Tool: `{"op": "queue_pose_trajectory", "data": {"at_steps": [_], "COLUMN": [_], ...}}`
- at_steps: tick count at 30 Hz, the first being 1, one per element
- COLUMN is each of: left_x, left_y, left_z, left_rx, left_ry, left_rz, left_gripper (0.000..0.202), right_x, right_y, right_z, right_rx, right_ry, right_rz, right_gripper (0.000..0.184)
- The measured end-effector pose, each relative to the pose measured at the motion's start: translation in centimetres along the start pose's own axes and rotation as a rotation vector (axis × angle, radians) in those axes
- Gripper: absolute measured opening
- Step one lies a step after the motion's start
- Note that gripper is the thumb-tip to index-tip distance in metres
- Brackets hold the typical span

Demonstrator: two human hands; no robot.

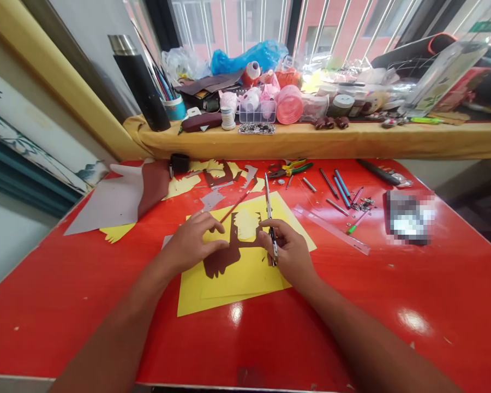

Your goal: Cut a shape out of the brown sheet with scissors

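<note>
My right hand (288,251) grips a pair of scissors (268,203), blades pointing away from me and looking closed. My left hand (194,240) has its thumb and fingers apart, just above a dark brown cut-out (221,263) with a jagged lower edge; whether it touches the piece I cannot tell. Between the hands lies a pale yellow cut-out (246,226) with toothed edges, on brown material. Beneath them are yellow sheets (245,281), spread at a slant on the red table (213,349). A thin red pencil (234,206) rests beyond my left fingers.
Grey and brown sheets (110,202) lie to the left, with yellow scraps (182,186) behind. Pliers (291,169), blue pens (341,188) and a clear pink ruler (333,230) sit to the right. A black flask (141,87) stands on the crowded sill.
</note>
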State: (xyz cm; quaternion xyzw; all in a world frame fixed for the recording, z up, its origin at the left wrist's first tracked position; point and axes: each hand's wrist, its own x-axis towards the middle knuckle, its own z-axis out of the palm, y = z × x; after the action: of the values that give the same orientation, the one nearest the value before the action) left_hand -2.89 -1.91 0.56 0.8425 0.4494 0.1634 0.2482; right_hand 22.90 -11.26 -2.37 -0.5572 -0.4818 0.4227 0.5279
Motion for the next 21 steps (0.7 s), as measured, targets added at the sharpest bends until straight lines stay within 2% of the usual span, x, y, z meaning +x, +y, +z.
{"op": "queue_pose_trajectory", "data": {"at_steps": [3,6,17,21], "left_x": [-0.21,-0.38,-0.51,-0.53], "left_y": [0.13,0.00,0.50,0.95], "left_z": [0.31,0.71,1.03,0.93], "left_rx": [0.038,0.025,-0.095,-0.186], "left_ry": [-0.088,-0.126,-0.117,-0.104], "left_rz": [0.027,0.026,0.065,-0.023], "left_gripper": [0.025,0.022,0.019,0.018], "right_x": [-0.10,-0.17,-0.22,-0.28], "right_y": [-0.23,-0.45,-0.50,-0.56], "right_z": [0.07,0.13,0.43,0.42], "right_rx": [-0.003,-0.025,-0.049,-0.047], "right_ry": [-0.015,-0.016,-0.044,-0.048], "right_rz": [0.011,0.017,0.019,0.011], "right_gripper": [0.033,0.035,0.036,0.032]}}
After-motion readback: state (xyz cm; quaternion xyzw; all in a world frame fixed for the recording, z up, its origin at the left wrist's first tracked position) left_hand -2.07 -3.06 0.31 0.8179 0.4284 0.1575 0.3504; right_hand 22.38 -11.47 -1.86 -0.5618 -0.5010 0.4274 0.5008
